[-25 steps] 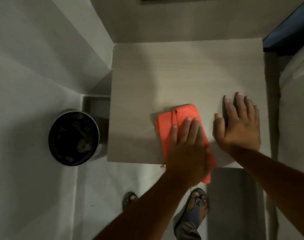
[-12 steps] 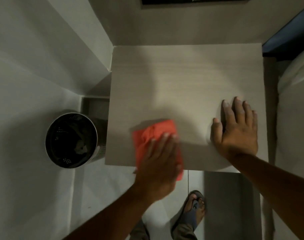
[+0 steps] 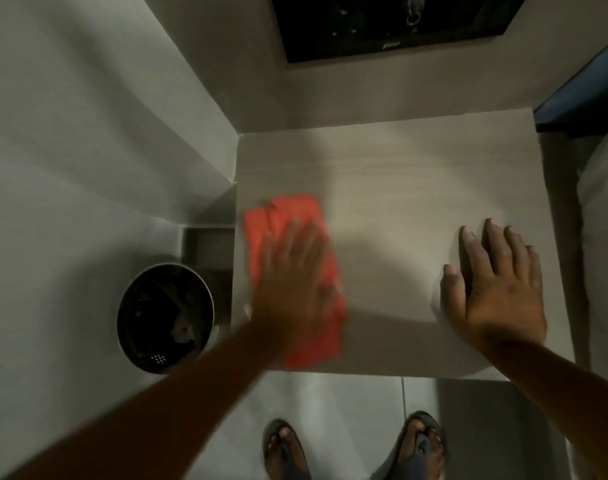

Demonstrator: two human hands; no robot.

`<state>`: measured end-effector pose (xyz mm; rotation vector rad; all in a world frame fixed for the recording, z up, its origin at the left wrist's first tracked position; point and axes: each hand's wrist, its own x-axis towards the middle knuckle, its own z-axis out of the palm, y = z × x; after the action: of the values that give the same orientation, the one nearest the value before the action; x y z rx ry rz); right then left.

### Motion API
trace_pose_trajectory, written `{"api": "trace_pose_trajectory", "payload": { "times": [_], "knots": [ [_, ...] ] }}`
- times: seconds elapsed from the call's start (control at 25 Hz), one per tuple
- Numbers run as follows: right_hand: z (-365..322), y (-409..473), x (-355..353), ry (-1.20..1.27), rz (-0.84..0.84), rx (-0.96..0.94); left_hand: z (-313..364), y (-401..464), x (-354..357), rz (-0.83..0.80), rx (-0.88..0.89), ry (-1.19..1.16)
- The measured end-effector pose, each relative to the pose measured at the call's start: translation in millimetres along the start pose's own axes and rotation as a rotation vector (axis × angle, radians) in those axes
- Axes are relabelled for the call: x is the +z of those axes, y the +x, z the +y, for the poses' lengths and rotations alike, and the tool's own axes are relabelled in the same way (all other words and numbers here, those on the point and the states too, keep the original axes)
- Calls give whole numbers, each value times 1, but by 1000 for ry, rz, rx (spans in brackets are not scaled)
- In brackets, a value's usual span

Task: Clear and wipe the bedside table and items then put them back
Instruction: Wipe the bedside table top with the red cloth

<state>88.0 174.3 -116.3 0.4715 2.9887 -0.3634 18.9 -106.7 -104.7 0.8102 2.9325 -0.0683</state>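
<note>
Here, table point(image 3: 417, 188) bare except for a red cloth point(image 3: 292, 220). Cloth lies at the table's 8 o'clock corner, long axis running 12 to 6, near end hanging just past the front edge. Left hand point(image 3: 292, 282) flat on top of it, fingers spread and pointing to 12, pressing rather than gripping; blurred. Right hand point(image 3: 493, 282) flat and spread on the tabletop toward 4 o'clock, holding nothing, well apart from the cloth. Unwiped-looking top lies toward 12 and 3 from the left hand, so that hand likely carries the cloth there. Bin point(image 3: 165, 318) on the floor just off the table's left edge.
</note>
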Motion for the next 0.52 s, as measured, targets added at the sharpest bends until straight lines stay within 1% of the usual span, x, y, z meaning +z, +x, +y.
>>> {"api": "trace_pose_trajectory", "payload": {
  "times": [0.04,0.08,0.12,0.16,0.2,0.28,0.32,0.36,0.4,0.48,0.52],
  "knots": [
    [0,0,1,-11,-4,8,23,-25,3,-52,212,-22],
    [0,-1,0,-14,-5,16,30,-29,3,-105,402,-20],
    [-1,-1,-1,-7,-6,17,17,-9,-1,-107,512,-2],
    [-2,1,-2,-4,-5,15,-5,22,-3,-48,471,28],
    [0,1,-1,-9,-3,12,-30,54,-6,-38,325,49],
    [0,1,1,-24,1,12,-80,99,-17,-36,-41,8],
    [0,0,2,-26,-1,13,-85,100,-14,-24,-134,4],
    [0,1,2,-28,-5,10,-72,86,-10,-25,-118,6],
    [2,1,1,-28,-4,11,-47,60,-3,-47,18,41],
    [3,2,3,-31,10,16,5,-20,3,-112,447,30],
    [2,1,4,-35,7,19,15,-53,3,-119,609,22]
  ]
}}
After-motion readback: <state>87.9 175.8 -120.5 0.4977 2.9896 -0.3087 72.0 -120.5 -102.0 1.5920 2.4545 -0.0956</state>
